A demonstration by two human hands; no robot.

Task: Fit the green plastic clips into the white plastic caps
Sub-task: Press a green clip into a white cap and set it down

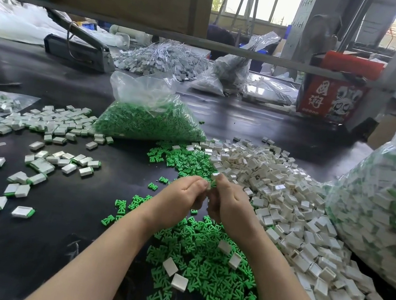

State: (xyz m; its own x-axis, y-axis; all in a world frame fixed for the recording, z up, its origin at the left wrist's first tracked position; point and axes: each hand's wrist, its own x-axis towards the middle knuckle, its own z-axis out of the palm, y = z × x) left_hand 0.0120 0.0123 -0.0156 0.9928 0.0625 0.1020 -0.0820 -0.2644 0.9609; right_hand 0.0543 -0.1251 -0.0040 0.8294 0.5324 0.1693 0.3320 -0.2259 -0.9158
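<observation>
Your left hand (181, 194) and right hand (229, 201) meet above the dark, glossy surface (71, 208), fingers (218, 181) pinched together on a small white cap (215, 175) and green clip (212, 184). Beneath lie ribbed green clips (203, 256); right, boxy white caps (297, 213).

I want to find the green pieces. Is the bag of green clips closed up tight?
No, the clear bag of green clips gapes open at its top, and loose green clips lie on the table.

Parts spread across the counter (60, 232)
Clips (203, 271) at 6 o'clock, caps (292, 207) at 3, bag (148, 115) at 12.
</observation>
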